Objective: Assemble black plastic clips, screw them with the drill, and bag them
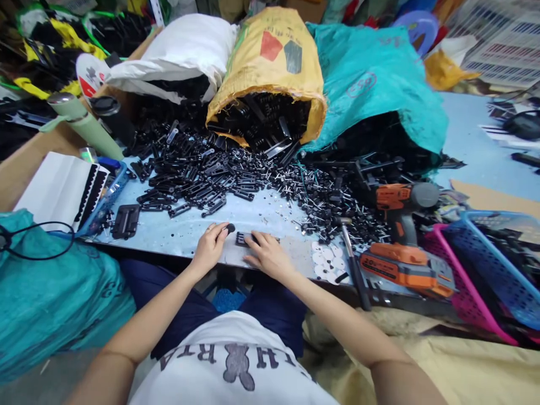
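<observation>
Right hand [270,254]: fingers over a slotted black piece [241,239] at the bench's near edge; grip cannot be told. Left hand [209,245]: thumb and fingertips pinched on a round black piece [230,228]. Beyond: heaped black links [206,174]. Farthest: yellow sack [274,62], mouth forward.

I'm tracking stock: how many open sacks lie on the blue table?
3, side by side: the white sack at left, the yellow sack in the middle, the teal sack at right. More may be hidden behind.
</observation>
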Demonstrator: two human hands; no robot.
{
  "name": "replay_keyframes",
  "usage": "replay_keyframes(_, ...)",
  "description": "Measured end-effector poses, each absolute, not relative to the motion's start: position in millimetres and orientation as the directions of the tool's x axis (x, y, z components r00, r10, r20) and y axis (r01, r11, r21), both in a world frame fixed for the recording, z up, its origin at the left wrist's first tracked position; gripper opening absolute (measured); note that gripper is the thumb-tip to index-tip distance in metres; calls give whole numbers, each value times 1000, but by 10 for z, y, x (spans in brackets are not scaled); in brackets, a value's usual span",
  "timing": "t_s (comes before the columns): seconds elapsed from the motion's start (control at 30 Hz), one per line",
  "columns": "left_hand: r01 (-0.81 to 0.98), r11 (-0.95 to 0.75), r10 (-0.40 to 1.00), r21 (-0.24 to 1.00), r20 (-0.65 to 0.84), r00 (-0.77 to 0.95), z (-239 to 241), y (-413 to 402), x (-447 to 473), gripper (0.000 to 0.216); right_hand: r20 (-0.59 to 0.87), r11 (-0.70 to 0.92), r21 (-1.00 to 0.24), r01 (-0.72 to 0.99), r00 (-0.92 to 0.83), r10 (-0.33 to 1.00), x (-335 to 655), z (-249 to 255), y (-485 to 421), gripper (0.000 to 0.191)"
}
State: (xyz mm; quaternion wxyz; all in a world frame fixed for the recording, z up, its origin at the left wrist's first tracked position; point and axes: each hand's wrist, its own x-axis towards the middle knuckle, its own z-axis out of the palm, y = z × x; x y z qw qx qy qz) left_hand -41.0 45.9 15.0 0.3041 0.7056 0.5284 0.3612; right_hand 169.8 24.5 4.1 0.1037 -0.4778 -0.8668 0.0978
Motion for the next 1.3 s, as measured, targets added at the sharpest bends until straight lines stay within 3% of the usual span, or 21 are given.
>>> replay_keyframes(0.07,496,-254,966,830,192,175,143,405,-367,30,89,465,-393,794,-470,878,1662,17,286,43)
replay_keyframes(0.13,453,-260,964,853,198,180,146,352,-305,31,74,299,-655,694,-335,939,1613,17,354,42)
replay_keyframes(0.2,407,-268,960,873,209,185,180,304,-240,32,-15,90,-890,446,-226,974,1549,38,387,48)
replay_keyframes(0.27,389,-285,957,876,235,171,246,266,-189,32,-72,-25,-978,208,-219,973,1500,77,368,53)
replay_keyframes(0.37,436,-309,951,845,279,133,366,224,-163,31,61,93,-989,117,-255,965,1516,155,308,53)
replay_keyframes(0.5,481,-353,935,803,321,152,458,194,-167,37,274,355,-902,245,-310,910,1612,258,287,47)
replay_keyframes(0.7,434,-481,866,761,488,104,460,245,-108,34,407,470,-799,375,-238,882,1628,355,297,48)
replay_keyframes(0.83,378,-590,806,713,547,227,486,328,-89,34,492,597,-689,410,-340,801,1641,424,299,48)
replay_keyframes(1.03,380,-530,802,758,594,-67,548,307,59,33,568,540,-704,461,-90,818,1351,422,187,51)
replay_keyframes(1.2,349,-586,804,731,577,141,576,420,-65,32,520,494,-726,480,-87,850,1278,325,161,54)
replay_keyframes(1.3,357,-559,826,749,538,165,495,489,-129,32,445,432,-784,446,-83,892,1309,238,218,54)
